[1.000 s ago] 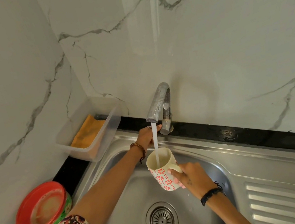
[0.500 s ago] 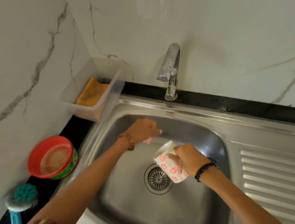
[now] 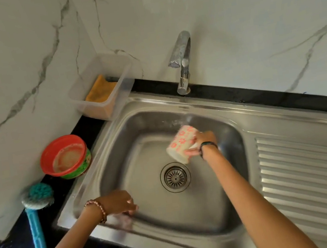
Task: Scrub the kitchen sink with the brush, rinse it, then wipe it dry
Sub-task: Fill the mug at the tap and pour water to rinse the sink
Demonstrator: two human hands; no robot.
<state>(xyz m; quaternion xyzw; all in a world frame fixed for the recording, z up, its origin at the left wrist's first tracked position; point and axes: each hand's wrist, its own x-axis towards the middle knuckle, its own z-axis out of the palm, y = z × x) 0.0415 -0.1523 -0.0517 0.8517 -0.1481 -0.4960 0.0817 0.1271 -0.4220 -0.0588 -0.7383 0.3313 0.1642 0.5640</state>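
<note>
Stainless steel made up the sink [image 3: 287, 115], a single basin with a ribbed draining board to the right of it, set into a black bench [image 3: 89, 128] below marble-veined wall panels. The drain [image 3: 175, 177] sat in the middle of the basin floor. Up and to the right of the drain, the right hand [image 3: 202, 142] gripped a white mug [image 3: 181, 144] with a pink flower pattern, fingers curled round it; the mug was tipped hard over toward the back wall of the basin, its base toward the drain, and blurred. Down and to the left of the drain, the left hand [image 3: 118, 202] rested palm-down on the front wall of the basin, fingers bent over something pale and smeared beneath them; what it was, and whether the fingers held or only pressed it, could not be told.

The teal brush [image 3: 35, 214] lay on the bench well to the left of the drain, beyond the sink's rim, bristle head toward the wall and handle toward the person, touched by neither hand. Beyond it stood a red-rimmed tub [image 3: 65, 156]. Farther back, in the corner, a clear plastic box [image 3: 123, 87] held an orange cloth [image 3: 101, 90]. The tap [image 3: 182, 61] rose behind the sink's back rim, no water running from it.
</note>
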